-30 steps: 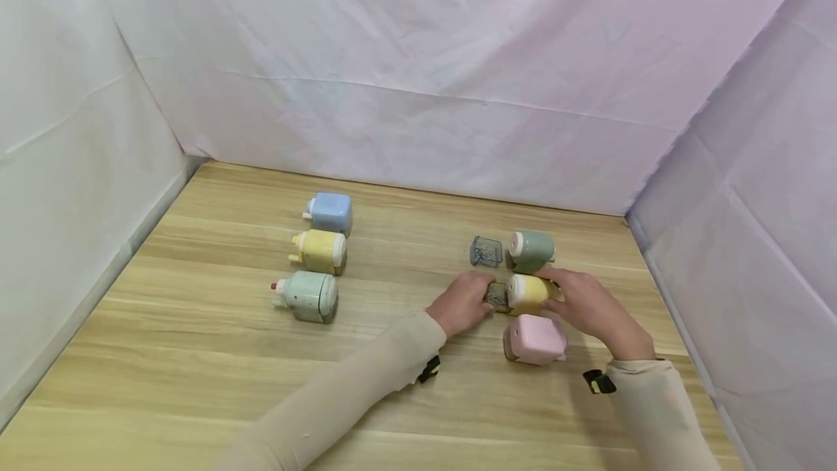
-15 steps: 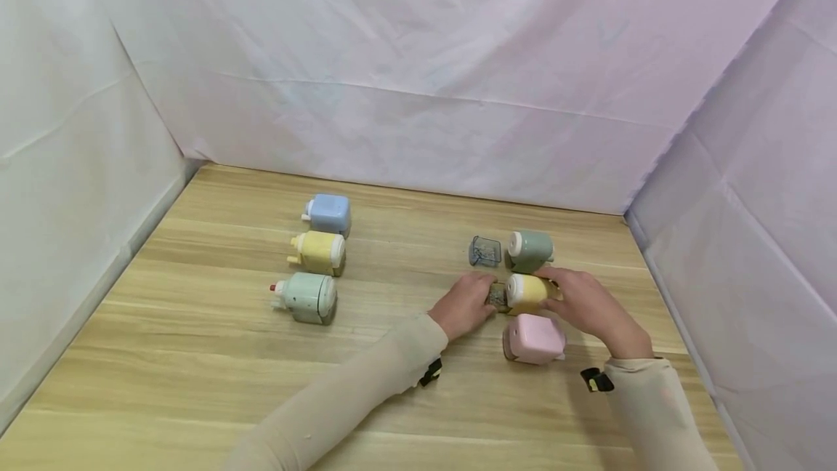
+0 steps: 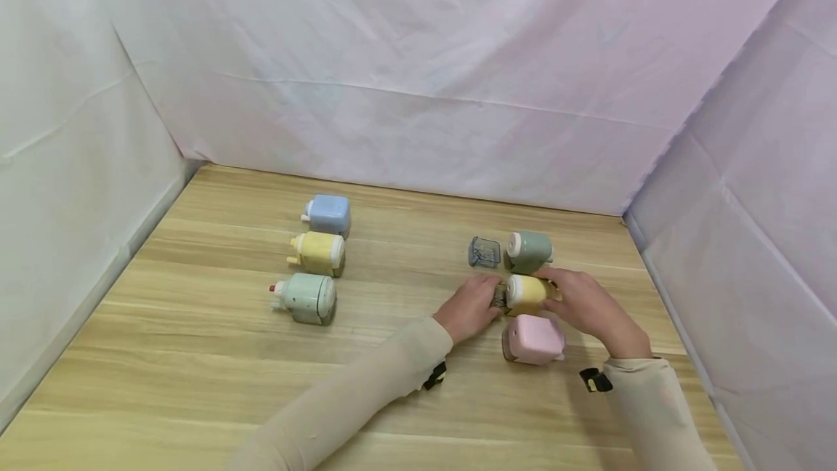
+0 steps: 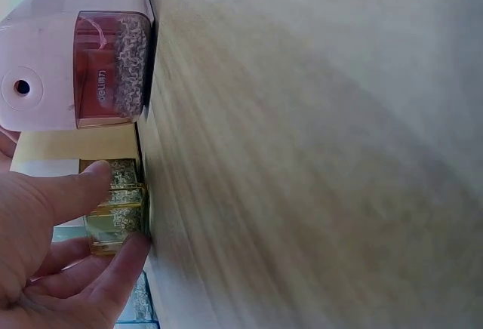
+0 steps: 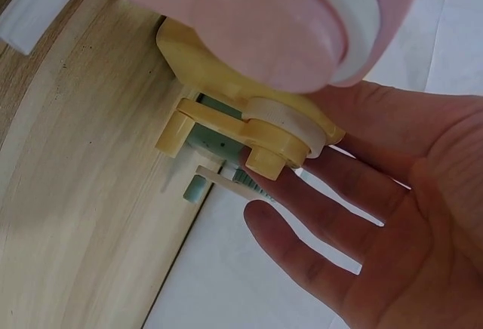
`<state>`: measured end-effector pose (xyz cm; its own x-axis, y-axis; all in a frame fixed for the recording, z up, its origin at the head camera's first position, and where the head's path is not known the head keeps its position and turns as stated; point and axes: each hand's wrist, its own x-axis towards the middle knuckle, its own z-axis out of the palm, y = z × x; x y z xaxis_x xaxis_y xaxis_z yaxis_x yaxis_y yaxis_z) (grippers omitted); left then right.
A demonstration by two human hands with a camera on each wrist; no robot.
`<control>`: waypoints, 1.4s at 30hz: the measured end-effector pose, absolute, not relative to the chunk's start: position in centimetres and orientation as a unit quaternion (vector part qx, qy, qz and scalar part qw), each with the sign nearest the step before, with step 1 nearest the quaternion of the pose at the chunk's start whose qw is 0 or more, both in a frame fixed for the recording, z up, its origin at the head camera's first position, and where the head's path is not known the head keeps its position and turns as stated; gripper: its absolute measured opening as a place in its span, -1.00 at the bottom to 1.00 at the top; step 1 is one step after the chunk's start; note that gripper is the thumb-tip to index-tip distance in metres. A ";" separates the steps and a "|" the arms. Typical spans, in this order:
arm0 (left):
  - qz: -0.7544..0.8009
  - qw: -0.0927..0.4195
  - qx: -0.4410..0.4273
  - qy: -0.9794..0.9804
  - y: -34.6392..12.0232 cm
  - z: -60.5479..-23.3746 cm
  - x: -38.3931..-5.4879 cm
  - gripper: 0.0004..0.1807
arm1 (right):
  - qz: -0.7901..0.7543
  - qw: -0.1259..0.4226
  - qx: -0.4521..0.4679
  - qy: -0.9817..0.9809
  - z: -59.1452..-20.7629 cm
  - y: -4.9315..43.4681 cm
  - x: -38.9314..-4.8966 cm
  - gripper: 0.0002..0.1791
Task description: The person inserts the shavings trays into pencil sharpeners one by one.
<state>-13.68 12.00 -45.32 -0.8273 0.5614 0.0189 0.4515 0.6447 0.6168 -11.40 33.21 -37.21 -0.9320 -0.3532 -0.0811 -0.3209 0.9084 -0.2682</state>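
On the right of the table lies a yellow pencil sharpener [image 3: 528,294] with a white front. My left hand [image 3: 467,307] pinches its see-through shavings drawer [image 4: 117,227] between thumb and fingers; the drawer sticks partly out of the front and holds grey shavings. From the crank side, my right hand [image 3: 591,311] holds the sharpener's body, thumb on one side and fingers on the other. The yellow crank [image 5: 219,121] shows near those fingers in the right wrist view. Nearest in front stands a pink pencil sharpener [image 3: 538,340], its drawer in place with shavings inside.
Behind the yellow one stands a dark green sharpener [image 3: 531,251], with a loose clear drawer [image 3: 484,251] of shavings beside it. On the left are blue [image 3: 330,214], yellow [image 3: 320,252] and pale green [image 3: 310,296] sharpeners in a column. White cloth [image 3: 418,93] walls the table.
My left hand has moved slightly right, bringing the drawer closer into the yellow sharpener. My right hand has stayed nearly still on the body.
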 end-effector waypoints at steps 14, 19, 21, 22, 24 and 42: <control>0.343 0.096 0.287 0.889 11.0 -44.7 -13.8 -0.33 | -0.128 0.065 -0.175 0.974 -37.2 33.2 -11.4 -0.50; 0.325 0.069 0.296 0.896 10.1 -43.6 -13.9 -0.47 | -0.127 0.068 -0.172 0.974 -37.2 33.2 -11.5 -0.48; 0.305 0.045 0.306 0.901 9.9 -43.3 -14.1 -0.55 | -0.126 0.068 -0.171 0.975 -37.3 33.2 -11.6 -0.48; 0.294 0.032 0.311 0.903 9.7 -43.3 -14.2 -0.60 | -0.125 0.068 -0.170 0.975 -37.3 33.2 -11.6 -0.48; 0.274 0.016 0.318 0.907 9.5 -43.3 -14.3 -0.68 | -0.124 0.069 -0.169 0.975 -37.3 33.2 -11.6 -0.49; 0.205 0.072 0.374 0.902 10.0 -44.3 -13.6 -0.87 | -0.129 0.072 -0.169 0.975 -37.2 33.1 -11.6 -0.49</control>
<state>-13.59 9.98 -44.30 -0.7095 0.7043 0.0230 0.6451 0.6361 0.4233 -11.63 33.11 -37.20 -0.9328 -0.3473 -0.0965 -0.3104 0.9100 -0.2747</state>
